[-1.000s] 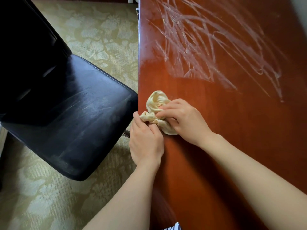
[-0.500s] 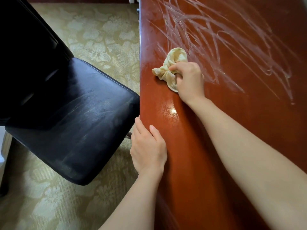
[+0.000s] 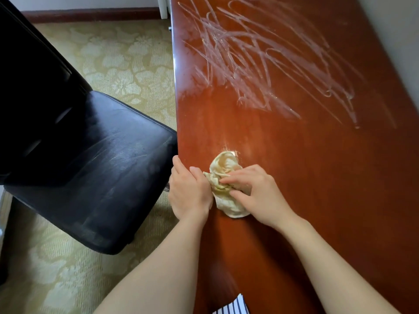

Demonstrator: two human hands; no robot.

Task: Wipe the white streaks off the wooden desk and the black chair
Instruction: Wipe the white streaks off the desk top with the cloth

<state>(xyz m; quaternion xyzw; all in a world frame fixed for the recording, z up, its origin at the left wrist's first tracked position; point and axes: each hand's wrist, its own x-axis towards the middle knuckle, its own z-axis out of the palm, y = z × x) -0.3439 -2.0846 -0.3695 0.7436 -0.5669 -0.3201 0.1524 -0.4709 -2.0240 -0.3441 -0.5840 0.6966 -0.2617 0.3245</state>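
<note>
A crumpled cream cloth [image 3: 223,171] lies on the reddish wooden desk [image 3: 294,177] near its left edge. My right hand [image 3: 256,193] lies on top of the cloth with fingers curled into it. My left hand [image 3: 189,191] rests at the desk's edge, its fingers touching the cloth's left side. A tangle of white streaks [image 3: 260,62] covers the far part of the desk. The black chair [image 3: 95,168] stands left of the desk, with faint white streaks on its seat.
Patterned yellow-green carpet [image 3: 127,64] covers the floor between chair and desk. A wall runs along the desk's right side [image 3: 399,41]. The chair's seat corner almost touches the desk edge beside my left hand.
My right hand pulled the cloth back from the near fringe of the streaks to the desk's near left edge. My left hand stayed at the edge and now touches the cloth.
</note>
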